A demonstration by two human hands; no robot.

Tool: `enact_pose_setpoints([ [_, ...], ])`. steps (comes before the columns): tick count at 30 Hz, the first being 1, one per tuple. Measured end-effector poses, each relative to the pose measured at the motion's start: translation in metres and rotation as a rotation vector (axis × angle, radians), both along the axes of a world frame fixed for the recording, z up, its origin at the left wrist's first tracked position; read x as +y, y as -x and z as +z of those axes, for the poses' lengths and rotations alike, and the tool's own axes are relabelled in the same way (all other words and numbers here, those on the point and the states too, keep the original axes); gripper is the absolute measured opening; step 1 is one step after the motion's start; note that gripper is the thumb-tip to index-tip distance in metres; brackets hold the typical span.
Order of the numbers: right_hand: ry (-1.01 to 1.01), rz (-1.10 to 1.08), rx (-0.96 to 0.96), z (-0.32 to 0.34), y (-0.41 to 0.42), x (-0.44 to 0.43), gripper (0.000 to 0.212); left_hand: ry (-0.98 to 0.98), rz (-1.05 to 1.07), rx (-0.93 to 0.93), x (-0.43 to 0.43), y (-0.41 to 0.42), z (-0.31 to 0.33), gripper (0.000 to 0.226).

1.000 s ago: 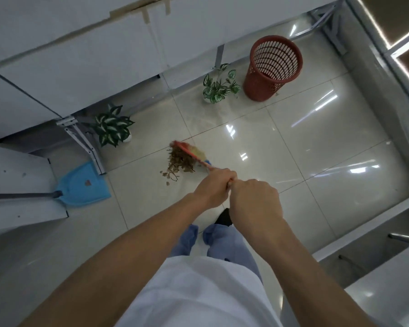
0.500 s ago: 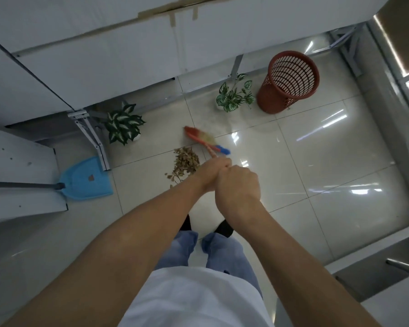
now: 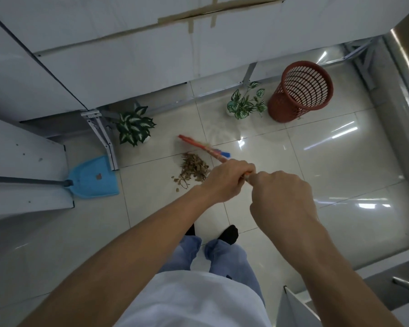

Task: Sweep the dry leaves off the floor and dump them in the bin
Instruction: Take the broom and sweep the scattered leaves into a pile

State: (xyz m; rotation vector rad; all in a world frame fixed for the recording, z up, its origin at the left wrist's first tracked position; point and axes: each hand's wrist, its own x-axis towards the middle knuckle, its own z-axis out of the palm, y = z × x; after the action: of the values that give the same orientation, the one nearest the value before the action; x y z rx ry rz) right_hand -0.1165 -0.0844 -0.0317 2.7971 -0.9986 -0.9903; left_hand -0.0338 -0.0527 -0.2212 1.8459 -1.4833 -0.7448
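Note:
A small pile of dry brown leaves (image 3: 193, 170) lies on the glossy floor tiles just ahead of my feet. A broom (image 3: 200, 146) with a red-orange head and a blue collar reaches past the far side of the pile. My left hand (image 3: 224, 180) grips the broom's handle lower down, and my right hand (image 3: 281, 199) grips it just behind, closer to me. The handle is mostly hidden by both fists. A red mesh bin (image 3: 301, 90) stands upright at the back right. A blue dustpan (image 3: 95, 178) lies flat on the floor at the left.
Two potted plants stand near the back: one with dark leaves (image 3: 134, 127) by a metal table leg (image 3: 102, 135), one with lighter leaves (image 3: 244, 103) beside the bin. White tables (image 3: 128, 55) overhang the back and left. A metal ledge (image 3: 387, 274) runs at the lower right.
The broom head lifted off the leaf pile and swung to its far side. The pile now lies uncovered. Both hands stayed shut on the handle.

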Motion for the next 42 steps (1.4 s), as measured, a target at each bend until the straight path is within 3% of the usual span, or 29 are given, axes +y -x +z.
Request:
enact_pose_setpoints([
  [5,-0.01,0.001,-0.066,-0.028,-0.041,-0.003,0.03,-0.061,0.158,-0.004,-0.007,-0.04,-0.012,0.026],
  [9,-0.033,0.025,-0.077,-0.068,-0.077,-0.003,0.039,-0.194,0.186,0.063,-0.006,-0.077,-0.034,0.013],
  [13,-0.075,0.101,-0.089,-0.098,-0.102,-0.001,0.043,-0.317,0.255,0.146,-0.004,-0.101,-0.057,0.02],
  [16,-0.095,0.136,-0.072,-0.109,-0.104,-0.003,0.044,-0.387,0.27,0.11,-0.001,-0.103,-0.067,0.02],
  [26,-0.109,0.255,-0.032,-0.074,-0.033,-0.02,0.037,-0.188,0.413,0.088,0.004,-0.009,-0.062,0.026],
  [35,-0.014,0.255,-0.014,-0.024,0.026,-0.037,0.042,-0.052,0.627,0.096,-0.025,0.06,-0.016,0.029],
  [39,0.021,0.253,-0.063,-0.036,0.027,-0.037,0.038,-0.071,0.609,0.123,-0.031,0.053,-0.018,0.022],
  [42,-0.001,0.277,-0.049,-0.063,0.024,-0.033,0.04,-0.193,0.536,0.112,-0.027,0.044,-0.03,0.02],
])
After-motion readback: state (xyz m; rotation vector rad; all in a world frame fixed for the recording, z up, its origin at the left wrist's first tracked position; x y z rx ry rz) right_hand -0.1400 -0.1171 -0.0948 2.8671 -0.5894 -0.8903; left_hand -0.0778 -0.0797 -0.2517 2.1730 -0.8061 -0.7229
